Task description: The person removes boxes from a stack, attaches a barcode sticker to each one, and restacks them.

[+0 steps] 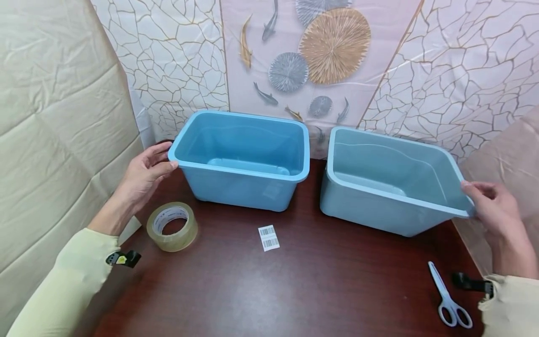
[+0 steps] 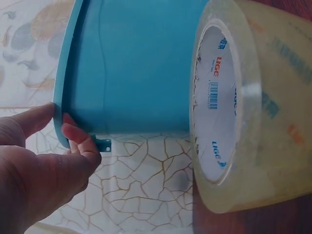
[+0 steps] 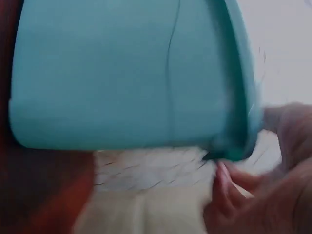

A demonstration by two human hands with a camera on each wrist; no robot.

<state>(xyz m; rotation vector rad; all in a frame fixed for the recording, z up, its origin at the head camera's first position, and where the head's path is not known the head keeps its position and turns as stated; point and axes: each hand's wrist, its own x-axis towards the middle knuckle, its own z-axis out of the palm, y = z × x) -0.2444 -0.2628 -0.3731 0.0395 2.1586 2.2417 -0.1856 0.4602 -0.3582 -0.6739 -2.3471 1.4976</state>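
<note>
A blue plastic bin [image 1: 240, 187] stands at the back left of the dark wooden table. My left hand [image 1: 145, 173] pinches its left rim, thumb on one side and fingertips tucked under the lip, as the left wrist view shows. To its right is a second bin, greyer blue [image 1: 370, 206], set at an angle. My right hand [image 1: 494, 206] grips the right end of that bin's rim; the right wrist view is blurred, but thumb and fingers lie on both sides of the lip. Close below my left hand lies a roll of clear packing tape [image 1: 172, 227].
A small white barcode label [image 1: 268, 238] lies mid-table in front of the bins. White-handled scissors [image 1: 448, 295] rest near the right edge, by my right sleeve. Patterned cloth [image 1: 294, 61] hangs behind the bins, and a beige padded panel [image 1: 63, 117] rises at the left.
</note>
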